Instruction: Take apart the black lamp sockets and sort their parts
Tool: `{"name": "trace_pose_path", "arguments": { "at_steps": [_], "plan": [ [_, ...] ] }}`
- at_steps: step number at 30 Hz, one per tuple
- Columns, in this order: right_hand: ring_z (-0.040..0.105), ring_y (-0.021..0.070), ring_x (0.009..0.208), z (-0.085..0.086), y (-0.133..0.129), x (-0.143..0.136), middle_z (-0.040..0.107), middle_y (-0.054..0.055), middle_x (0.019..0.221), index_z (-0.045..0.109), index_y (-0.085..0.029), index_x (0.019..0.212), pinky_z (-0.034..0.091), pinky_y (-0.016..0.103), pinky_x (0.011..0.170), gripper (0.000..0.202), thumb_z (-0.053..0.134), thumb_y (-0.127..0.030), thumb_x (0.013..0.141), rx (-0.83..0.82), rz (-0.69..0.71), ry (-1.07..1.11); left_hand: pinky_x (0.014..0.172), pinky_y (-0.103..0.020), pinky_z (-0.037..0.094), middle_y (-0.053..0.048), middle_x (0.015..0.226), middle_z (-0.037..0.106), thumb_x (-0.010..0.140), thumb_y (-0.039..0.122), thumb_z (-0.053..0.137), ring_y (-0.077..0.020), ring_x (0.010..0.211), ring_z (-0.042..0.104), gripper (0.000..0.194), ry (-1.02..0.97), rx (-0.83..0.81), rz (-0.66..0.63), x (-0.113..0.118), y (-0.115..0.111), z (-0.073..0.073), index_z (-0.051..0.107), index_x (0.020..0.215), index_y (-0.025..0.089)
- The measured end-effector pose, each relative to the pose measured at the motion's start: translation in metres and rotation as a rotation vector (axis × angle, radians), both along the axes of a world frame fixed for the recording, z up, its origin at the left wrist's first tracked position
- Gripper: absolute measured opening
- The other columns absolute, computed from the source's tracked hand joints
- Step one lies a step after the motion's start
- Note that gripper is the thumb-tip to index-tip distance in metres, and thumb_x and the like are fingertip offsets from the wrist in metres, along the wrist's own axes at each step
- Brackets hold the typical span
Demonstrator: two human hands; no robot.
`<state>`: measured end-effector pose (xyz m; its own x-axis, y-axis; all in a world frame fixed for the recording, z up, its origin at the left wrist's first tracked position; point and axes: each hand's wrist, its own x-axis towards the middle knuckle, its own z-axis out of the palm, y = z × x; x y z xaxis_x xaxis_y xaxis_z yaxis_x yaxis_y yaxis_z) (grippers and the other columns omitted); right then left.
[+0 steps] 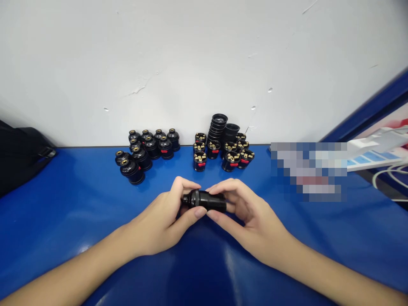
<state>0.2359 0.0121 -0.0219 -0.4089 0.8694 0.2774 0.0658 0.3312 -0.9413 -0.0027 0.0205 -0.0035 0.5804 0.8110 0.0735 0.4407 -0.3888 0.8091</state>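
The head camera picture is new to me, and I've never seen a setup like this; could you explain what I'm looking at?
There's no machine at work here: a person uses two bare hands, and a camera on that person's head looks forward and down.

The bare left hand and bare right hand together hold a glossy black cylinder with a narrow tip, tip toward the left.

Beyond them, on the glossy blue table, glossy black dome-topped pieces stand at left. At right are short black cups with gold-coloured metal parts, near a tall ribbed black stack.

Behind is a marked white wall. A pixelated patch at right hides what's there.
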Motion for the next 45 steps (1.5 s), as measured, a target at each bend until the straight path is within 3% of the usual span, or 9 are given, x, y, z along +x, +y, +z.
{"name": "trace_pose_path", "arguments": {
  "at_steps": [2, 7, 12, 20, 25, 31, 35, 40, 45],
  "plan": [
    [0.072, 0.0184, 0.113, -0.001, 0.0, 0.001, 0.066, 0.003, 0.12, 0.063, -0.03, 0.119, 0.065, 0.033, 0.097, 0.023, 0.071, -0.018, 0.101, 0.159, -0.028, -0.015, 0.068, -0.031, 0.044, -0.002, 0.098, 0.07, 0.113, 0.047, 0.047, -0.0189, 0.078, 0.065, 0.028, -0.001, -0.021, 0.007, 0.001, 0.0, 0.003, 0.043, 0.13, 0.025],
    [0.069, 0.0145, 0.108, 0.001, -0.002, 0.003, 0.058, 0.003, 0.118, 0.065, -0.027, 0.104, 0.06, 0.027, 0.097, 0.029, 0.062, 0.001, 0.096, 0.438, -0.069, -0.183, 0.063, -0.029, 0.039, 0.001, 0.087, 0.065, 0.114, 0.05, 0.046, -0.0161, 0.071, 0.059, 0.029, -0.016, -0.073, -0.038, 0.001, -0.001, 0.007, 0.048, 0.125, 0.023],
    [0.067, 0.0153, 0.111, 0.002, -0.004, 0.005, 0.053, 0.004, 0.122, 0.062, -0.026, 0.1, 0.058, 0.028, 0.098, 0.031, 0.058, 0.004, 0.093, 0.403, -0.012, -0.213, 0.059, -0.027, 0.039, -0.001, 0.099, 0.066, 0.112, 0.046, 0.052, -0.0137, 0.071, 0.056, 0.029, -0.076, -0.039, -0.062, -0.001, -0.003, 0.001, 0.044, 0.131, 0.025],
    [0.073, 0.0178, 0.112, 0.006, 0.0, 0.004, 0.063, 0.004, 0.128, 0.058, -0.026, 0.099, 0.06, 0.033, 0.099, 0.018, 0.066, -0.01, 0.099, 0.262, -0.031, -0.172, 0.062, -0.025, 0.043, -0.001, 0.109, 0.068, 0.111, 0.04, 0.058, -0.0123, 0.072, 0.056, 0.03, -0.104, 0.026, -0.011, -0.001, -0.003, -0.004, 0.042, 0.134, 0.03],
    [0.075, 0.018, 0.104, 0.005, -0.003, 0.005, 0.07, 0.005, 0.12, 0.059, -0.025, 0.087, 0.063, 0.031, 0.09, 0.025, 0.065, -0.002, 0.096, 0.482, -0.127, -0.277, 0.061, -0.026, 0.04, 0.0, 0.099, 0.07, 0.111, 0.043, 0.057, -0.0126, 0.069, 0.055, 0.026, -0.075, -0.024, -0.015, 0.002, -0.001, 0.002, 0.045, 0.128, 0.026],
    [0.074, 0.0245, 0.111, 0.007, -0.005, 0.01, 0.069, 0.009, 0.115, 0.061, -0.025, 0.085, 0.064, 0.04, 0.092, 0.03, 0.057, 0.002, 0.095, 0.73, -0.237, -0.348, 0.065, -0.029, 0.042, -0.002, 0.091, 0.071, 0.112, 0.05, 0.053, -0.0163, 0.077, 0.062, 0.027, -0.161, -0.097, 0.017, 0.001, 0.0, 0.0, 0.048, 0.119, 0.024],
    [0.074, 0.0256, 0.105, 0.005, 0.004, 0.012, 0.074, 0.008, 0.113, 0.062, -0.027, 0.109, 0.063, 0.045, 0.094, 0.022, 0.073, -0.012, 0.097, 0.614, -0.285, -0.348, 0.068, -0.029, 0.047, -0.002, 0.1, 0.071, 0.11, 0.043, 0.06, -0.0148, 0.079, 0.063, 0.028, -0.223, -0.03, 0.082, 0.002, 0.0, -0.005, 0.043, 0.124, 0.026],
    [0.071, 0.0265, 0.121, -0.003, 0.009, 0.014, 0.071, 0.011, 0.129, 0.038, -0.025, 0.162, 0.06, 0.048, 0.107, 0.065, 0.066, -0.018, 0.103, 0.48, -0.282, -0.417, 0.087, -0.031, 0.053, -0.002, 0.115, 0.071, 0.107, 0.029, 0.066, -0.0143, 0.097, 0.068, 0.031, -0.314, 0.06, 0.117, 0.004, 0.002, -0.008, 0.038, 0.122, 0.029],
    [0.069, 0.0277, 0.119, -0.003, 0.01, 0.013, 0.064, 0.012, 0.13, 0.053, -0.025, 0.149, 0.061, 0.048, 0.102, 0.046, 0.063, -0.021, 0.104, 0.433, -0.251, -0.49, 0.095, -0.036, 0.052, -0.003, 0.119, 0.071, 0.104, 0.026, 0.069, -0.0169, 0.108, 0.069, 0.033, -0.276, 0.118, 0.189, 0.005, 0.004, -0.009, 0.039, 0.117, 0.028]
  ]
}}
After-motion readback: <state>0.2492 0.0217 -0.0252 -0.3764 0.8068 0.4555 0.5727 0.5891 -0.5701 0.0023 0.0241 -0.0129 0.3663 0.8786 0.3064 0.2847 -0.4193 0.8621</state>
